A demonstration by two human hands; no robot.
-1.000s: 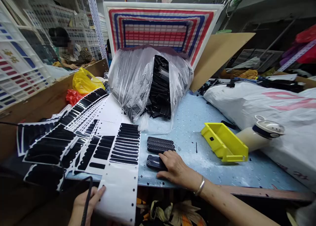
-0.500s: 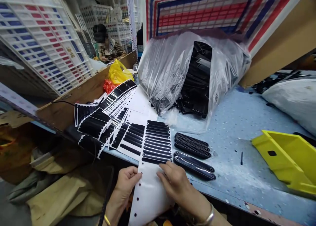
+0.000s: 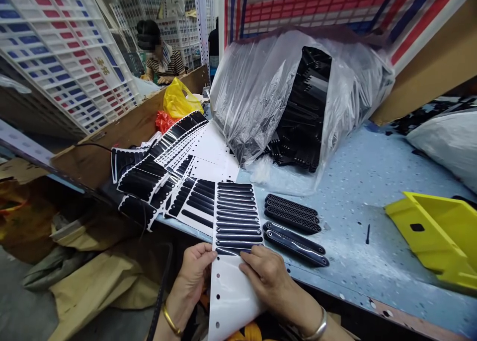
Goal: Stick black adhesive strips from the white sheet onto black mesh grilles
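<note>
A white backing sheet of black strip stickers [image 3: 238, 209] hangs over the table's front edge, its lower part bare with punched holes along the side. My left hand [image 3: 194, 271] pinches its left edge between thumb and fingers. My right hand [image 3: 266, 271] is closed on the right side, fingertips at the lowest black strip. Just right of the sheet lie two smooth glossy black strip-shaped pieces [image 3: 294, 244]. Behind those are several black pieces with a crosshatched surface [image 3: 292, 213]. More sticker sheets [image 3: 149, 182] are spread in an overlapping pile to the left.
A clear plastic bag [image 3: 257, 98] full of black parts [image 3: 303, 112] stands at the back. To the right is a yellow bin [image 3: 439, 232] on the blue table [image 3: 354, 182]. Yellow [image 3: 181, 99] and red bags lie by the wooden board [image 3: 108, 127]. A person [image 3: 164, 58] sits beyond.
The sheet has swung more upright, and its lower end has shifted right. Both hands stay on it, with the left hand slightly higher. The camera view has tilted a little.
</note>
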